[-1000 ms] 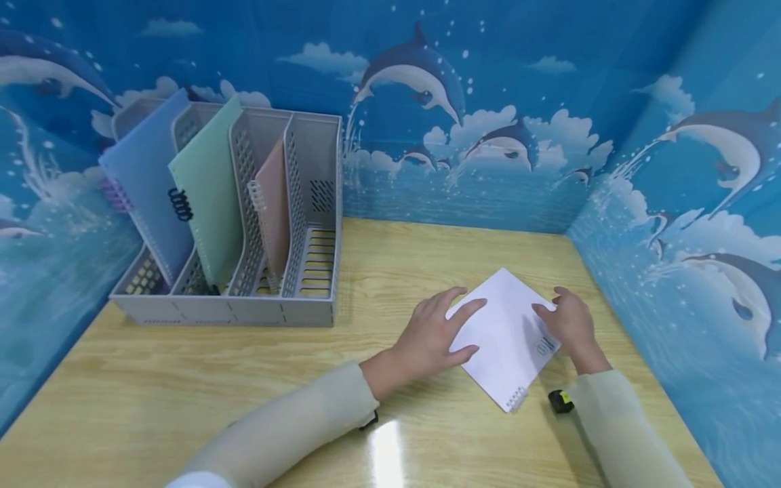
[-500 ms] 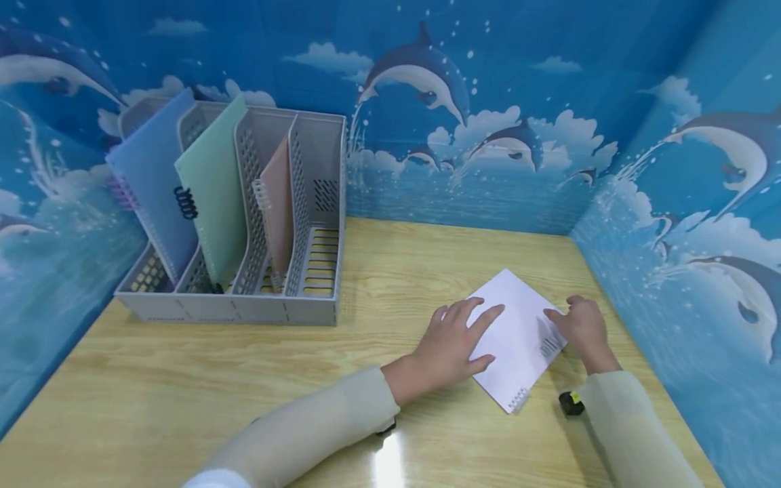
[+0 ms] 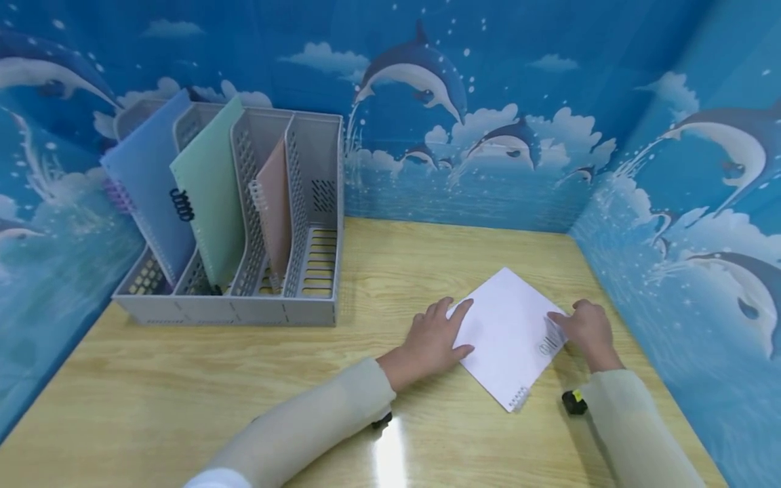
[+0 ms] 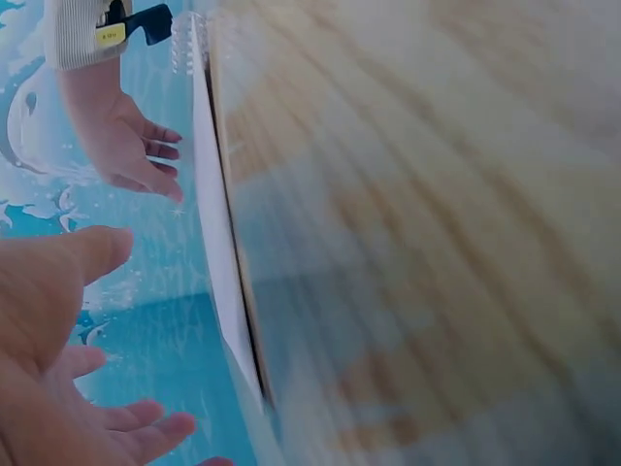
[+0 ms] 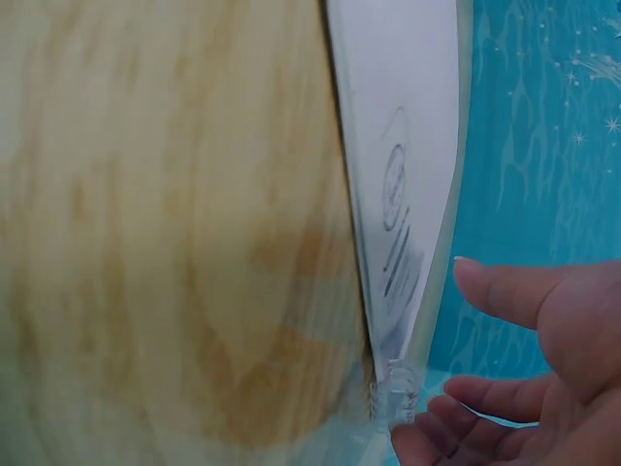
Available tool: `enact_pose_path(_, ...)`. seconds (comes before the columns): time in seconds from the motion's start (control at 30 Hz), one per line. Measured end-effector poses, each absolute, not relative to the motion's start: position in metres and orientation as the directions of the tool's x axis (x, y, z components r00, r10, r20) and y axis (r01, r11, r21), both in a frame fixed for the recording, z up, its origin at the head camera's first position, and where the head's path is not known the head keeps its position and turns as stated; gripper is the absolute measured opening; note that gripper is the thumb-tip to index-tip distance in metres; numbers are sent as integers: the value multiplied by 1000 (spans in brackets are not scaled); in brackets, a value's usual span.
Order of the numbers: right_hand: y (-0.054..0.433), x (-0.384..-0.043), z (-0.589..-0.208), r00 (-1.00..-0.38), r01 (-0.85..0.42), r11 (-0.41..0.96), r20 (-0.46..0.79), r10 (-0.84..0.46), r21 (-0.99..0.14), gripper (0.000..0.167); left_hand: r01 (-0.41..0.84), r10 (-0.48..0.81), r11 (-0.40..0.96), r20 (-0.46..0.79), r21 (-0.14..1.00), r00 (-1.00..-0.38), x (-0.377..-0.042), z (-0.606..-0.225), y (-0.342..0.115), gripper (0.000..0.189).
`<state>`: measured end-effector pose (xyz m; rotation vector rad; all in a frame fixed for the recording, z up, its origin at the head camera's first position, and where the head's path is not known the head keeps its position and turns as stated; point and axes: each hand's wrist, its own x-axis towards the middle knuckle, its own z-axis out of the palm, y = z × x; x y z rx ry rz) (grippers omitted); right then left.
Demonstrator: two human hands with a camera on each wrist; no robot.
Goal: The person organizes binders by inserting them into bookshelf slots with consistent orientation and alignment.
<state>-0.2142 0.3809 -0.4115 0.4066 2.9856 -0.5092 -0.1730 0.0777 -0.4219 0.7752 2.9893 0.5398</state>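
A white spiral notepad (image 3: 505, 332) lies turned cornerwise on the table, its coil toward the near corner and small dark marks near the right corner. My left hand (image 3: 430, 341) is at the notepad's left corner, thumb and fingers spread. At the right corner is my right hand (image 3: 587, 334), its thumb overlapping the page in the head view. The left wrist view shows the right hand (image 4: 121, 146) with slightly bent fingers, a gap between it and the notepad (image 4: 215, 223). In the right wrist view, the right thumb (image 5: 509, 291) stands apart from the fingers.
A grey file organizer (image 3: 226, 312) stands at the back left. Its slots hold a blue notebook (image 3: 152, 183), a green notebook (image 3: 210, 190) and a smaller pinkish-brown notebook (image 3: 276, 210); the rightmost slot shows its slatted base. Dolphin-print walls edge the wooden table (image 3: 183, 393).
My left hand first slid right over the page, then drew back to the left corner. My right hand moved slightly right and nearer. The notepad stayed almost in place.
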Motion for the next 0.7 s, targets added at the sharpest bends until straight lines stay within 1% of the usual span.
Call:
enact_pose_path(0.3,388,-211,-414,-952,302,899,-157,264,-318,75,377,430,845,-62,380,-901,-180,-423,74,85)
enact_pose_path(0.4,390,-211,-414,-949,309,894,-173,265,-324,76,320,409,830,-107,456,-906,-184,-422,74,83)
enact_pose_path(0.53,391,-209,-413,-941,325,879,-206,267,-348,79,193,377,750,-169,632,-911,-193,-420,72,81)
enact_pose_path(0.6,392,-209,-412,-938,331,874,-224,263,-357,80,127,366,700,-200,703,-909,-197,-419,70,80)
enact_pose_path(0.7,394,-209,-410,-937,328,872,-244,250,-365,80,59,358,653,-239,755,-903,-202,-416,68,80)
